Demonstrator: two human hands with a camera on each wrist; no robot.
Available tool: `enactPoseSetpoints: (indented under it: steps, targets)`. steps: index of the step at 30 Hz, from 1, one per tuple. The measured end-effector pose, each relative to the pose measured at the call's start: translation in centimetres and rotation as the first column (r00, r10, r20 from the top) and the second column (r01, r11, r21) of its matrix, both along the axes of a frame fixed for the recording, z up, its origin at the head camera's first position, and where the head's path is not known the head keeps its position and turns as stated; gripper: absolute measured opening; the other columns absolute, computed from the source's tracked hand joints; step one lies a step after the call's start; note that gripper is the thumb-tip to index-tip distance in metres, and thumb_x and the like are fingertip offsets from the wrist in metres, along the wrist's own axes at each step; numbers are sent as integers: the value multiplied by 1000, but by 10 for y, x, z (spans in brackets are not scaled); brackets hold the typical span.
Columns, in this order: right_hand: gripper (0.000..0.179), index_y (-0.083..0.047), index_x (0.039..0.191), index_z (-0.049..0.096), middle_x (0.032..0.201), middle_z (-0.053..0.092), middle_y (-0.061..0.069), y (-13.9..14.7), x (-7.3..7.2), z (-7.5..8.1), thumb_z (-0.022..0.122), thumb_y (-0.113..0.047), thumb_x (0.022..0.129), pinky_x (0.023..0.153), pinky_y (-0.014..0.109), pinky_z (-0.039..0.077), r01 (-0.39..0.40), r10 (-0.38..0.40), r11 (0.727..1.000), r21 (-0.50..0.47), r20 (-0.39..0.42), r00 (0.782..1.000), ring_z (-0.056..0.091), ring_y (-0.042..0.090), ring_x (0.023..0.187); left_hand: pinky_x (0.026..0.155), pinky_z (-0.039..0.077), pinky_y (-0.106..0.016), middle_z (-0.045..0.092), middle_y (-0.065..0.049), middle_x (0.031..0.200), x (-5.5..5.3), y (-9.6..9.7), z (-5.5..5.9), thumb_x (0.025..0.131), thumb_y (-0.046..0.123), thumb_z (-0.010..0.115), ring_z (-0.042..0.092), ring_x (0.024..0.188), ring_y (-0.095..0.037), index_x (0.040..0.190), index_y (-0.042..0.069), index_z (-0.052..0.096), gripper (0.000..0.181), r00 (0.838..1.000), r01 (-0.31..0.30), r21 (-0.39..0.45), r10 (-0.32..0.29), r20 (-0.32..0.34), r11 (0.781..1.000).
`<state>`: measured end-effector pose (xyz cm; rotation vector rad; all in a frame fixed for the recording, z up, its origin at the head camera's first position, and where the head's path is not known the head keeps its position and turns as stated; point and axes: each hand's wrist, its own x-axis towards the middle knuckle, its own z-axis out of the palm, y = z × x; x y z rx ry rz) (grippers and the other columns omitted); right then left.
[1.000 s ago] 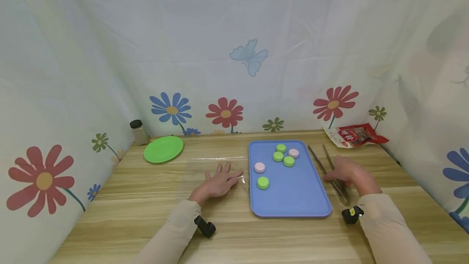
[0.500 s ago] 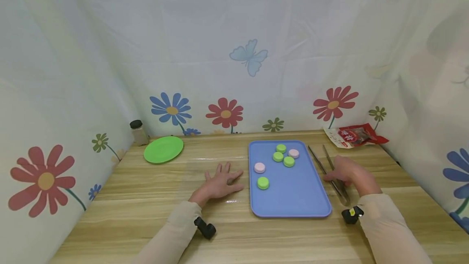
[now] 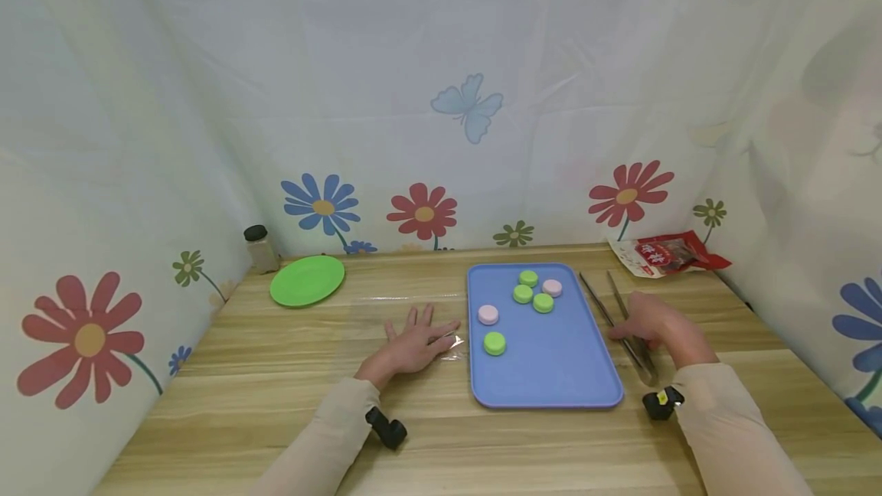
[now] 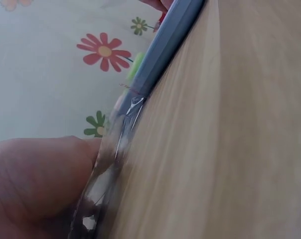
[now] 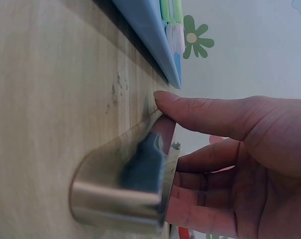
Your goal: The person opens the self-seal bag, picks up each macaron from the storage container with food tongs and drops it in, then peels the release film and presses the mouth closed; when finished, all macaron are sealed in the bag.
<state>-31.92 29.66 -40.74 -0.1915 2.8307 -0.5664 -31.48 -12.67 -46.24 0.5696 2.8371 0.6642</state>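
My left hand (image 3: 408, 347) rests with its fingers spread on a clear flat plastic bag (image 3: 368, 320) left of the blue tray (image 3: 558, 377). Near the left thumb the bag's edge catches light; the left wrist view shows its shiny lifted edge (image 4: 134, 107) reaching toward the tray. At the tray's right side, my right hand (image 3: 658, 325) grips metal tongs (image 3: 598, 299) lying lengthwise on the table. In the right wrist view the thumb (image 5: 165, 99) is on one arm of the tongs, the other fingers on the far side, around the bent end (image 5: 113, 199).
Several green macarons (image 3: 494, 343) and two pink macarons (image 3: 488, 314) sit on the tray. A green plate (image 3: 307, 281) and a black-capped jar (image 3: 261, 251) stand at the back left. A red and white food packet (image 3: 668, 254) lies at the back right, before the flowered curtain (image 3: 386, 83).
The left thumb shifts slightly and the plastic bag's edge beside it flattens, then rises and glints again. The right hand and the tongs have not moved.
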Motion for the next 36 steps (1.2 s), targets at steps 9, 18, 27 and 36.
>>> enactPoseSetpoints:
  steps: [9, 18, 27, 36]
  targets:
    - [38, -6, 65, 53, 54, 44, -3, 0, 0, 0, 80, -26, 84, 44, 25, 48, 6, -6, 1000, 8, 8, 1000, 50, 11, 44, 104, -12, -78, 10, -18, 166, -4, -2, -4, 108, 52, 24, -1, 150, -46, 152, 30, 45, 54, 1000, -18, 21, 18, 5, 1000]
    - [38, -5, 67, 55, 55, 46, -1, 0, -1, 2, 80, -27, 85, 45, 24, 46, 12, -12, 1000, 16, 17, 1000, 51, 12, 46, 106, -3, -79, 29, -10, 162, -6, -3, -5, 107, 51, 36, 18, 149, -42, 147, 31, 52, 48, 983, -97, 316, 141, -120, 944]
    - [37, -3, 69, 56, 57, 47, -1, 0, 1, 2, 79, -27, 85, 45, 24, 46, 12, -12, 1000, 17, 21, 1000, 52, 12, 47, 104, -4, -81, 44, -11, 154, -6, 0, -1, 105, 40, 49, 29, 145, -41, 138, 25, 63, 39, 949, -76, 348, 175, -262, 934]
    - [36, -2, 71, 56, 59, 51, 2, 0, 2, 5, 79, -26, 86, 46, 24, 46, 11, -11, 1000, 17, 18, 1000, 53, 14, 48, 105, -7, -80, 63, -11, 134, -1, 6, 4, 101, 31, 61, 48, 134, -37, 118, 14, 75, 28, 889, -11, 273, 134, -437, 962]
